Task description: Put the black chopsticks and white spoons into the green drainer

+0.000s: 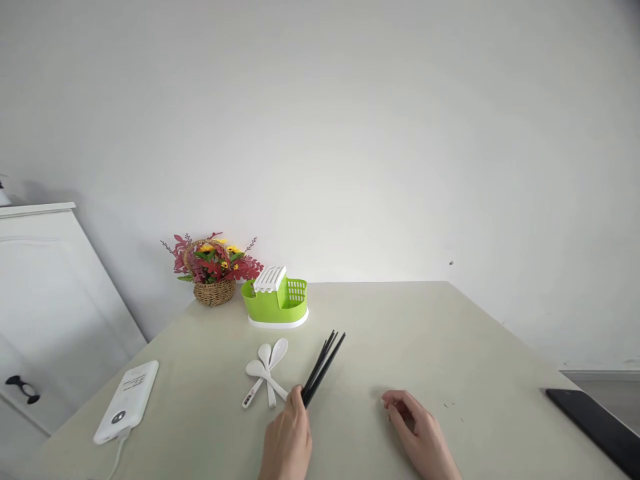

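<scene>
Several black chopsticks (324, 370) are held in my left hand (289, 433), fingers closed around their lower ends, tips fanned slightly and pointing up and away to the right. Just left of that hand, three white spoons lie crossed on the table: one spoon (280, 351) reaches farthest back, and another spoon (256, 369) has its handle running toward my left hand. My right hand (417, 430) rests at the table, loosely curled, with a gap between thumb and fingers and nothing visible in it. Behind the spoons stands a green cutlery holder (270, 308) with a white slatted top.
A wicker basket of artificial flowers (214, 293) stands beside the holder, near the wall. At the left lies a white power bank (127, 400) with a cable plugged in. A black phone (595, 427) lies at the right edge. A white cabinet (55, 287) stands left of the table (370, 307).
</scene>
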Demonstrator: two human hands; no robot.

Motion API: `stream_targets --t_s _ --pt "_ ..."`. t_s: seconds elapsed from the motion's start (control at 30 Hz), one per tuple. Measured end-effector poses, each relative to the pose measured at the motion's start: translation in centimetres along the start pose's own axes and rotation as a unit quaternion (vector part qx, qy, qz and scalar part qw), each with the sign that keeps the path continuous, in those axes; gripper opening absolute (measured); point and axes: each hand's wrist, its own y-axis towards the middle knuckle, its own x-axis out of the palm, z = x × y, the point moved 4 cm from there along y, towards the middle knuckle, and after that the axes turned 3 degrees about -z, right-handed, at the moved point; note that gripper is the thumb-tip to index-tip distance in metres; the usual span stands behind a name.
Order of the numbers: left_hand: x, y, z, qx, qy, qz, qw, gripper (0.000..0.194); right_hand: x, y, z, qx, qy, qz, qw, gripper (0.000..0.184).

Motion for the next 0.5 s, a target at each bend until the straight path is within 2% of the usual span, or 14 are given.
stream_targets --t_s 0.1,0.27,0.4,0.5 --pt "1.0 0.3 1.7 -0.018 0.018 -0.016 1.0 0.062 0.3 -0.3 -0.5 0.005 0.005 0.044 0.999 0.037" --pt "2.0 0.4 2.5 -0.031 0.04 -0.022 0.998 0.069 0.8 -0.4 -0.9 0.005 0.003 0.073 0.997 0.035" --pt "2.2 0.5 2.7 -0.02 0.047 0.009 0.999 0.067 0.9 -0.2 -0.8 0.002 -0.001 0.072 0.997 0.032" --pt "2.1 0.5 3.3 0.002 0.05 0.057 0.997 0.059 1.4 0.0 -0.9 -0.004 -0.03 0.063 0.998 0.031"
